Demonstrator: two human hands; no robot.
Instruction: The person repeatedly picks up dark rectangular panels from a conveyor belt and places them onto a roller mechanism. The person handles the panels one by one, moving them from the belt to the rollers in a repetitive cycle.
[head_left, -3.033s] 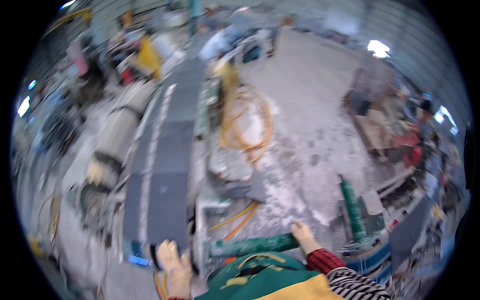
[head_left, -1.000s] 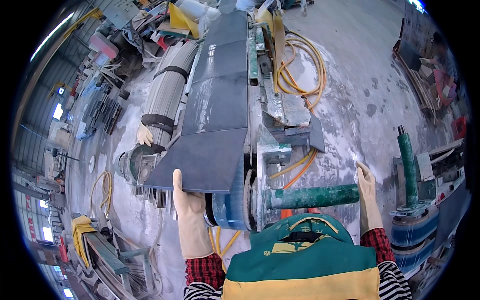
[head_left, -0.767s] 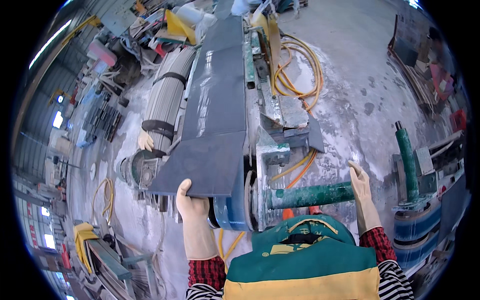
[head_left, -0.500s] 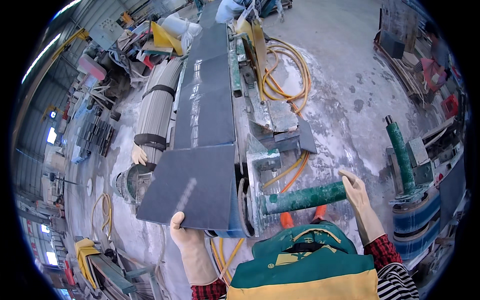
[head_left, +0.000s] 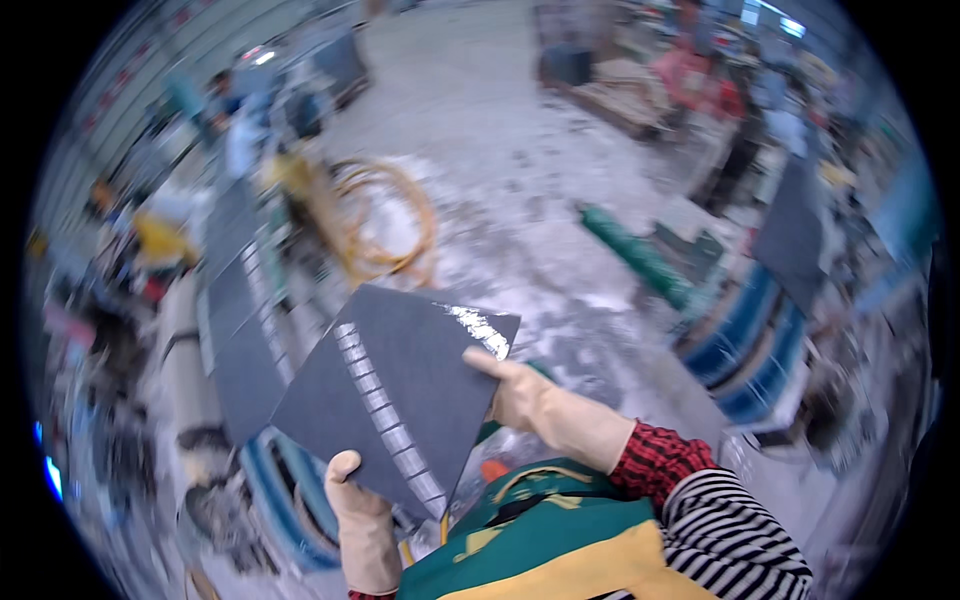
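A dark grey stone slab [head_left: 415, 360] is tilted in front of my body, held between both gloved hands. Reflections cross its smooth top in a broken bright strip. At its near left edge my left hand [head_left: 362, 525] grips it, the thumb on top and the fingers hidden beneath. My right hand [head_left: 550, 405] clasps the right edge, thumb also on the upper face, other fingers mostly out of sight. The green apron [head_left: 530, 530] with a yellow band is just below the slab.
To the left runs a conveyor carrying more dark slabs [head_left: 238, 320], its blue belt end [head_left: 285, 500] nearest me. A second conveyor with blue belts [head_left: 745, 350] is at right, a dark slab [head_left: 790, 235] on it. A green cylinder [head_left: 640, 258] juts beside it. Yellow hose [head_left: 425, 235] lies coiled ahead.
The slab has come off the left conveyor into both hands. My right hand has left the green cylinder and taken the slab's edge. The view has swung right and is blurred.
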